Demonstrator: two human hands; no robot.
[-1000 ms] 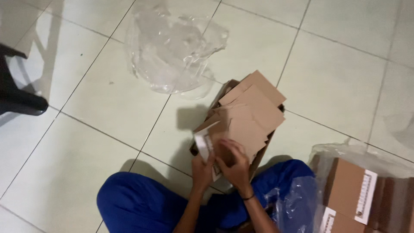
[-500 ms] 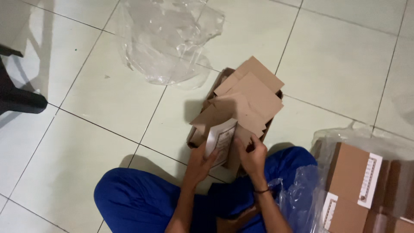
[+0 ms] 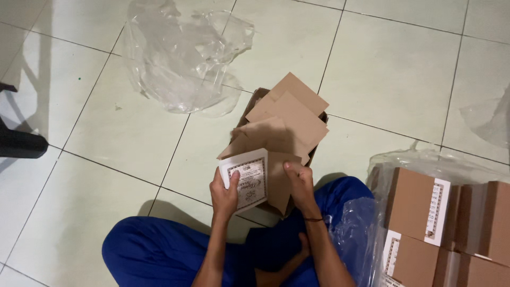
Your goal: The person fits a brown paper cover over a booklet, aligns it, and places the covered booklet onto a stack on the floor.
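Here, a person in blue trousers [image 3: 159, 255] sits cross-legged on a pale tiled floor [image 3: 106, 133], both hands on a flat-packed brown carton [image 3: 281, 133] whose loose flaps fan out away from the body. The left hand [image 3: 226, 194] grips the carton's near panel, a white face with a dark ornamental border [image 3: 245, 180], fingers [image 3: 229, 179] curled round its left edge and thumb on the front. The right hand [image 3: 298, 183] closes over a plain brown flap just beside that panel, fingers pinched on its upper corner. The carton lies directly ahead of both hands, between the knees, its long axis running from the lap up and to the right; the two hands sit about equally near it, one on each side of the printed panel. A crumpled sheet of clear plastic wrap [image 3: 180, 58] lies well apart on the tiles beyond. To the person's right, a bundle of finished brown boxes [image 3: 425, 218] with bordered white side panels rests in loose clear film [image 3: 356, 228]. A dark object [image 3: 21, 143] juts in at the left edge.
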